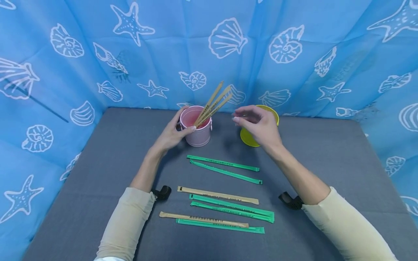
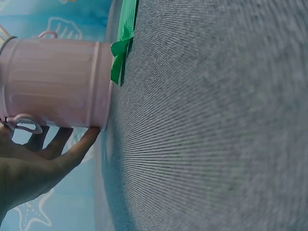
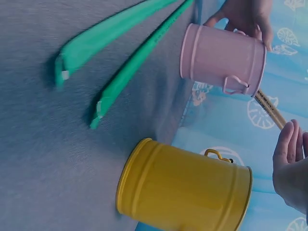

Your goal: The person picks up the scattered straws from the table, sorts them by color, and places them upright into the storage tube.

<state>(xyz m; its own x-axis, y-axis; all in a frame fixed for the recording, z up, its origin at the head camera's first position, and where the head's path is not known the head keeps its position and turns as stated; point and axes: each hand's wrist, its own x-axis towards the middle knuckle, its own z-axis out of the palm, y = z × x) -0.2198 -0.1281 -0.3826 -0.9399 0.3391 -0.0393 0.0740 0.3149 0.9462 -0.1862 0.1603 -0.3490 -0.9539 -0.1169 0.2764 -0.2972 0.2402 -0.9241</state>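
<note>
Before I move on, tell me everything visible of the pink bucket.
The pink bucket is round and looks like painted metal, with raised bands around its wall and loop handles on its sides. It stands upright near the far edge of the table, left of the yellow bucket. Three tan wrapped straws stick out, leaning right. The left hand holds its side, thumb at the rim.

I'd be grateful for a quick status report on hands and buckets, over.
Left hand gripping pink bucket. Three tan straws leaning inside it. Right hand holding no visible straw, partly blocking head view of yellow bucket.
</note>
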